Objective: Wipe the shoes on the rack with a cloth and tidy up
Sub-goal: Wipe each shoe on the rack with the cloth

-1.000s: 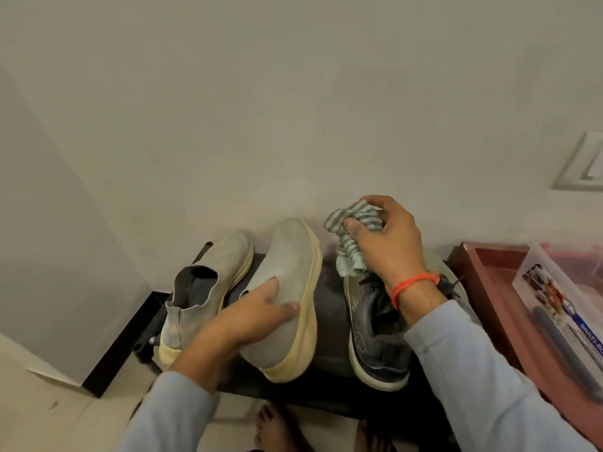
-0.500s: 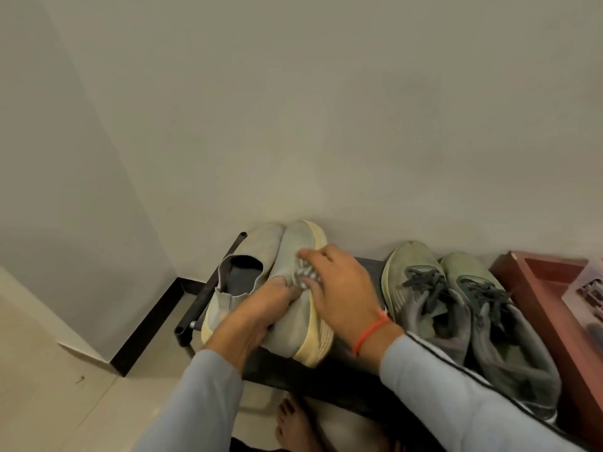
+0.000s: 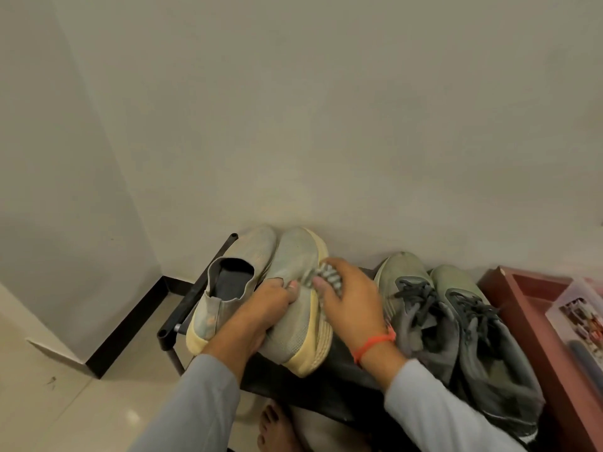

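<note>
Little has shifted in half a second: on the black metal shoe rack [image 3: 182, 308], the left hand [image 3: 261, 308] still grips a pale-grey knit slip-on shoe [image 3: 295, 301] while the right hand [image 3: 350, 298] presses a bunched grey-striped cloth [image 3: 328, 276] against it.

beige slip-on pair [image 3: 261, 288] rack left | grey laced pair [image 3: 456, 321] right | striped cloth [image 3: 329, 277] bunched

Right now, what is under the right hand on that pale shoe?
A bunched striped cloth shows between the right hand and the pale shoe, pressed to its upper near the yellow sole. Most of the cloth is covered by the palm, so its extent cannot be seen.
</note>
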